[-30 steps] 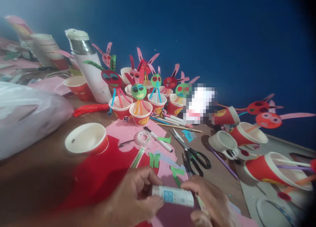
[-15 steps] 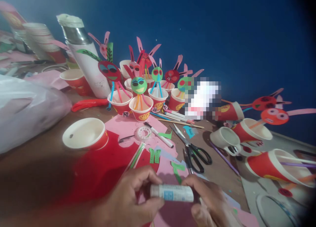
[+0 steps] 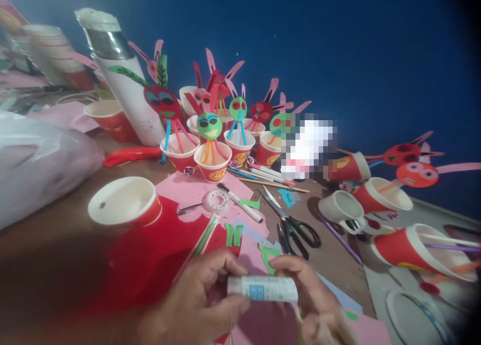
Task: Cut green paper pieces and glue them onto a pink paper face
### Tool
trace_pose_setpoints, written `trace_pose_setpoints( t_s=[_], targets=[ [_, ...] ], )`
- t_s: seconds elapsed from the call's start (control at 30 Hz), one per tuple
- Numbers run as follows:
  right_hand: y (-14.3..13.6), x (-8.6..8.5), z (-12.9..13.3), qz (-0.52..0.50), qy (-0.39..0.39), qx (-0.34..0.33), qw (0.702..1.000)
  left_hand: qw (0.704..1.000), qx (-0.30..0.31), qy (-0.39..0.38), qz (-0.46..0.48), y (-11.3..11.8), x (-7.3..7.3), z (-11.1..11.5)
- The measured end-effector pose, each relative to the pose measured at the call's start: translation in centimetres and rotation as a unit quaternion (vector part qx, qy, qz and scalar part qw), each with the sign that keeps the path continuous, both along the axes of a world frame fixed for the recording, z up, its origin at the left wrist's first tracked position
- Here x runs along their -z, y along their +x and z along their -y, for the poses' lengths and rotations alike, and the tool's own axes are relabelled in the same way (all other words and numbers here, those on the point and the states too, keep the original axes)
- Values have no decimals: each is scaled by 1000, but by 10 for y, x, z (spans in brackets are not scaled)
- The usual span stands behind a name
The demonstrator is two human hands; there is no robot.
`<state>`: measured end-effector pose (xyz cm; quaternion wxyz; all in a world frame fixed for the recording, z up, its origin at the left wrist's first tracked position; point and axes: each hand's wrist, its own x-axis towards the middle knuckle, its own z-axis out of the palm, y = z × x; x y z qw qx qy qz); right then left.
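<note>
Between thumb and fingers, my left hand [image 3: 210, 290] grips one end of a white glue stick [image 3: 268, 289] with a blue label patch, lying sideways. My right hand [image 3: 311, 297] is at the stick's other end, thumb and index finger apart; whether anything sits lower in its blurred fingers I cannot make out. Beneath the hands lies pink paper [image 3: 255, 320] with green cut-outs [image 3: 233, 235]. Red paper [image 3: 150, 255] spreads to the left. Black-handled scissors [image 3: 296, 230] rest partly open beyond my right hand.
Paper cups with paper faces on straws [image 3: 213, 159] stand at the back. An empty cup [image 3: 124, 200] and a plastic bag [image 3: 41, 164] are left. A tape roll [image 3: 217, 200], markers [image 3: 240, 202], a white mug [image 3: 340, 207] and tilted cups [image 3: 398, 247] lie around.
My right hand's index finger has lifted and opened from the end of the glue stick, showing more of that end. My left hand still holds the stick. The view has shifted slightly.
</note>
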<state>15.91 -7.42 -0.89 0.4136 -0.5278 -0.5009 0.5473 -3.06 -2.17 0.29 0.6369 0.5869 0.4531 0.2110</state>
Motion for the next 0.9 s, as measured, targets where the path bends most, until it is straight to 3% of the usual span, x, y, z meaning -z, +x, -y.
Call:
trace_pose_setpoints(
  t_s=[0.1,0.17,0.23,0.3,0.33,0.4,0.47,0.53,0.63,0.77,0.9],
  targets=[
    [-3,0,-4,-77,7,6,997,994,25,-85,60,2,-5,-2],
    [3,0,-5,-64,42,14,997,994,67,-66,62,-5,-5,-3],
    [15,-2,-7,-47,97,62,992,993,87,38,67,-15,-3,-5],
    [28,-5,-10,-49,132,86,986,970,53,235,10,-24,0,-7],
    [32,-6,-12,-45,143,85,985,940,44,337,-38,-26,2,-7],
    [34,-7,-16,-7,156,87,984,873,92,475,-69,-26,7,-4],
    [29,-8,-18,75,157,99,980,822,118,545,-114,-20,13,3],
    [21,-8,-19,168,151,106,969,809,108,545,-191,-14,20,11],
    [14,-6,-20,254,153,64,953,783,162,542,-259,-7,30,20],
    [11,-1,-23,297,189,12,936,765,214,540,-279,-6,36,22],
    [9,0,-28,336,244,-39,909,760,219,543,-282,-6,40,25]
  ],
)
